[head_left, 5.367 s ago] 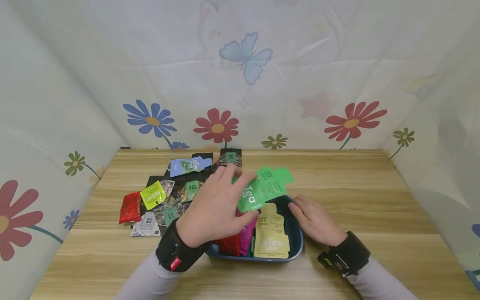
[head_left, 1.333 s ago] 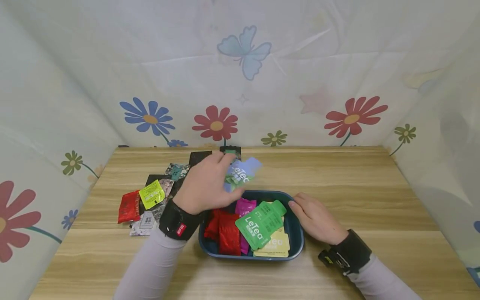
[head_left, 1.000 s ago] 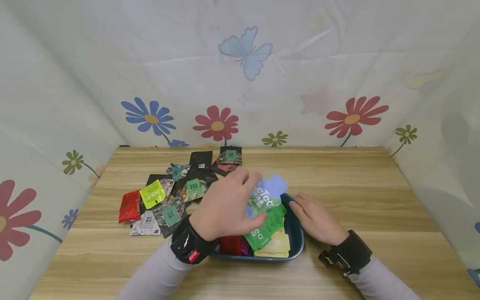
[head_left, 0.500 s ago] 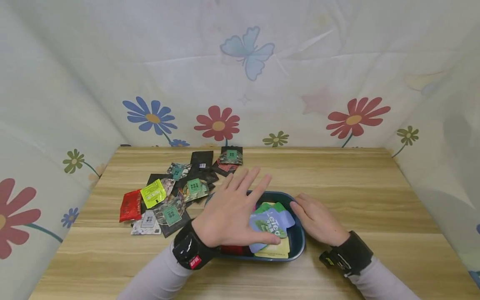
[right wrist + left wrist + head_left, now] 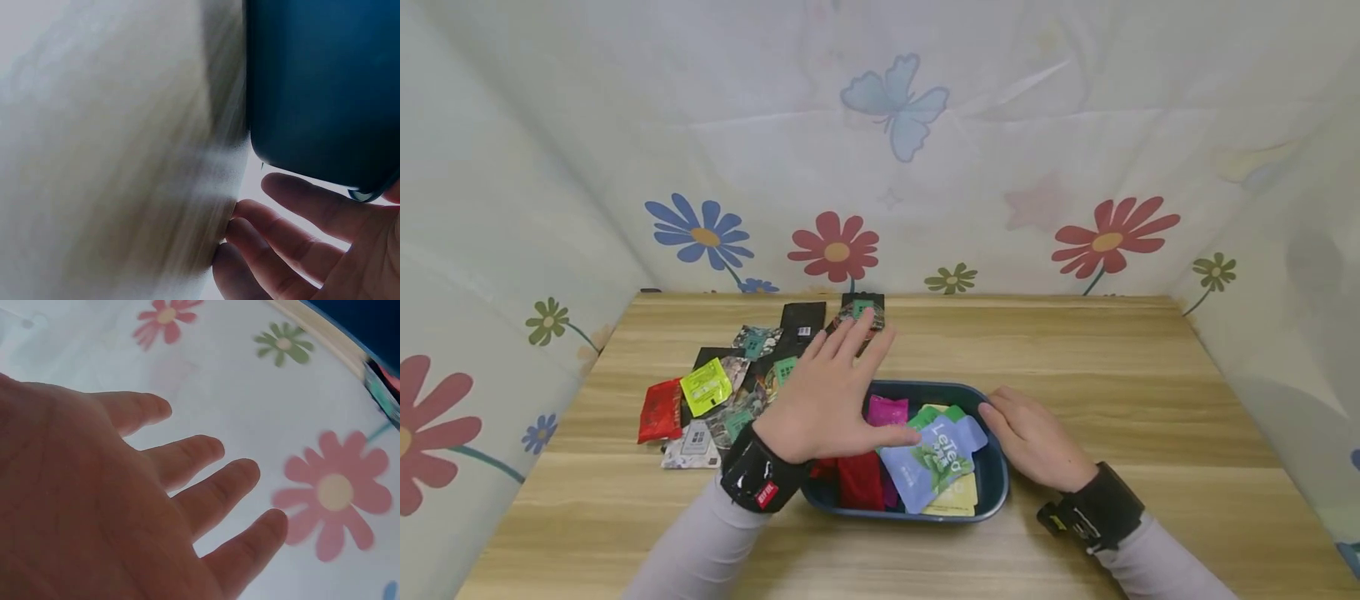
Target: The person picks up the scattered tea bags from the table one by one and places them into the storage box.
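Note:
My left hand (image 5: 820, 404) hovers with fingers spread over the left side of a dark blue bin (image 5: 925, 516), holding nothing; the left wrist view shows its bare palm (image 5: 106, 500). At the bin's right end my right hand (image 5: 1041, 442) holds the rim, thumb over the edge and fingers low outside the wall. A pale blue LeTea sachet (image 5: 917, 475) lies uppermost in the bin, over a green sachet (image 5: 955, 412) and a cream sachet (image 5: 958, 498). Red packets (image 5: 861, 482) and a magenta packet (image 5: 887, 410) lie beside them. My left hand hides part of the bin.
Left of the bin lies a pile of tea packets: a red packet (image 5: 660, 412), a yellow-green packet (image 5: 706, 387), a white packet (image 5: 691, 450) and several dark ones, including a black packet (image 5: 803, 321). Floral curtains enclose the wooden table (image 5: 1112, 358).
A green sachet, then the pale blue one, were carried by my left hand into the bin and let go. That hand has since moved back up and left. My right hand stays on the rim.

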Available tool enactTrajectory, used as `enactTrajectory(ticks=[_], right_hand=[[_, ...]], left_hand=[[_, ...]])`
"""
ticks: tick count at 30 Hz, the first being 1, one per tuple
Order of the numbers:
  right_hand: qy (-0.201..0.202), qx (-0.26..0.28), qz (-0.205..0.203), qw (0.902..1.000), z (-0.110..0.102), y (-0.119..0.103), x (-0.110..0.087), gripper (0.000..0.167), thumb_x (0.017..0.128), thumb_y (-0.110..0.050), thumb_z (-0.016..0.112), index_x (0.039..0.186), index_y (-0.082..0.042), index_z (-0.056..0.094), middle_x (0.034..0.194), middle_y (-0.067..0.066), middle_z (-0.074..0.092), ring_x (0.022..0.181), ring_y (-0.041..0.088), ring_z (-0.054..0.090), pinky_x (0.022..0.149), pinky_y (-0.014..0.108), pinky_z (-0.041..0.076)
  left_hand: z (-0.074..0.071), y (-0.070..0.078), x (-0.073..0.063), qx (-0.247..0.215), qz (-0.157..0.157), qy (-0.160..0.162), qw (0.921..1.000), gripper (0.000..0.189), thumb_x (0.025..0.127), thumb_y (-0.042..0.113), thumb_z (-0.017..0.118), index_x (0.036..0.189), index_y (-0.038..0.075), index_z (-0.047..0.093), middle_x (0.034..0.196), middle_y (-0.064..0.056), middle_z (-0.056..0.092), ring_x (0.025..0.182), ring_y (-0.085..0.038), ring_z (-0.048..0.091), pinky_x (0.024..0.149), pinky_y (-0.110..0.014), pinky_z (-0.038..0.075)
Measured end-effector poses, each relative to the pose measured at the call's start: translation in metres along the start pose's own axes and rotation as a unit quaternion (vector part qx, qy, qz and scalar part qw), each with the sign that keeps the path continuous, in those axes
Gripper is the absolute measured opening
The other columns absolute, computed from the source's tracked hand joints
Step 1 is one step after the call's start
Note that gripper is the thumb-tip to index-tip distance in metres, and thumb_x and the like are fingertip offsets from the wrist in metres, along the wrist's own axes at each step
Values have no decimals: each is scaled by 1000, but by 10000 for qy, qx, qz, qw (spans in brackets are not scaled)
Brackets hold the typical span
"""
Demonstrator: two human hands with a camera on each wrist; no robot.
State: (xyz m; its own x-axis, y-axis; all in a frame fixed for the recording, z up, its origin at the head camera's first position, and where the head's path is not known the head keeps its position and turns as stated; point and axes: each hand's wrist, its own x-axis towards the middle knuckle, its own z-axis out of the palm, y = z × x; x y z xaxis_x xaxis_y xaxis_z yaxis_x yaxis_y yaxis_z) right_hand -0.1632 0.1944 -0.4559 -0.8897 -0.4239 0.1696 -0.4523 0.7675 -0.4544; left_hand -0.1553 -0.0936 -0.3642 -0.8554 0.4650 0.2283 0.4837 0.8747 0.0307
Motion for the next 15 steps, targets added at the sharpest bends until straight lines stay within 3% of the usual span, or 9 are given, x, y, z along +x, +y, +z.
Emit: enactTrajectory(ticks=[6,11,15], right_hand=[[9,-12,-77,10000,0,0,0,31,95,-38,30,89,-25,58,83,-13,50,73,4,46,65,24,42],[-35,3,-46,10000,-2,0,0,31,95,-39,30,89,-25,57,82,-14,49,72,4,45,64,24,41],[-54,10,17,10000,-4,0,0,32,95,-39,29,89,-26,57,81,-13,48,71,5,45,63,23,40]], left_hand=[[10,-46,-11,41,-492,-246,9985,107,56,89,29,141,32,0,150,-2,4,135,-30,16,103,-56,19],[22,-91,-31,242,-876,-327,9953,108,57,88,32,143,27,9,148,-8,14,130,-34,25,101,-58,22],[28,-123,-49,378,-1063,-573,9920,109,58,87,34,143,22,12,147,-12,16,129,-37,26,99,-59,23]])
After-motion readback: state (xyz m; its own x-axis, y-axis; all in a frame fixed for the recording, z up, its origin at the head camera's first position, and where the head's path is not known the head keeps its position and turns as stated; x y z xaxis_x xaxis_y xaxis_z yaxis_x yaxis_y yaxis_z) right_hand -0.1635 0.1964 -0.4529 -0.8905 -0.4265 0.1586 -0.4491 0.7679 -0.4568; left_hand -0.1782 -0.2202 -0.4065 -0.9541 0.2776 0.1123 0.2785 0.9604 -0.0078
